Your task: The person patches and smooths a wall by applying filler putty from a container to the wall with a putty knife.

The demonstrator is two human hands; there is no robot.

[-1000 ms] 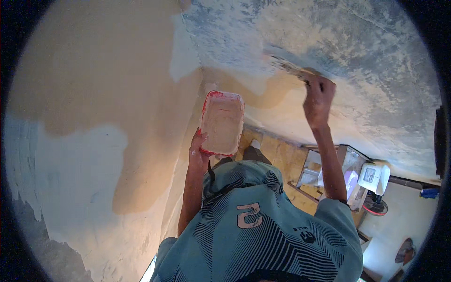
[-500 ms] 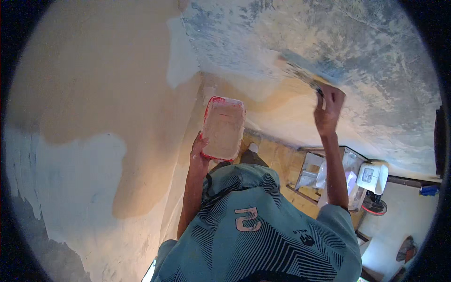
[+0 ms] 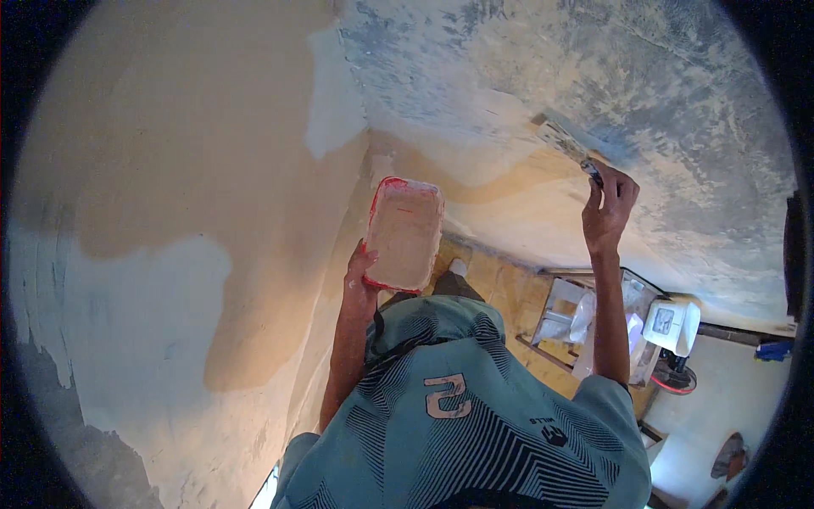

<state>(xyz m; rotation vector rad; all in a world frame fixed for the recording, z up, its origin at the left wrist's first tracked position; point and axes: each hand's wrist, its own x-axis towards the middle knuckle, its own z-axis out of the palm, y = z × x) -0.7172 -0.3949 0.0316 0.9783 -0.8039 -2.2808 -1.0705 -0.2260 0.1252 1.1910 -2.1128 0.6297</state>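
the fingers of our right hand (image 3: pixel 612 202) are closed on the handle end of a scraper (image 3: pixel 563 141), thumb on one side and fingertips on the other, with the wrist rising from our forearm below. its broad, pale-smeared blade points toward ten o'clock from that grip; whether its edge touches the wall or stands just off it, we cannot tell. our left hand (image 3: pixel 362 267) grips a red tray (image 3: pixel 383 184) at the tray's eight o'clock corner, the thumb lapped over the rim and the other fingers mostly hidden beneath. the tray sits near the centre of our view, its rim streaked white, and pale paste (image 3: pixel 405 233) is spread across its inside. at one o'clock runs the grey, mottled wall (image 3: pixel 678 127) behind the scraper, with a tan band low down near the corner; at nine o'clock is the left wall (image 3: pixel 153 187), tan above and whitish below. our teal striped shirt (image 3: pixel 483 382) fills six o'clock. toward three o'clock lies the yellowish floor (image 3: pixel 509 293), and a little past it stand a cluttered low stand (image 3: pixel 545 352), a white container (image 3: pixel 672 325) and, at four o'clock, a dark fan with a red rim (image 3: pixel 676 377).
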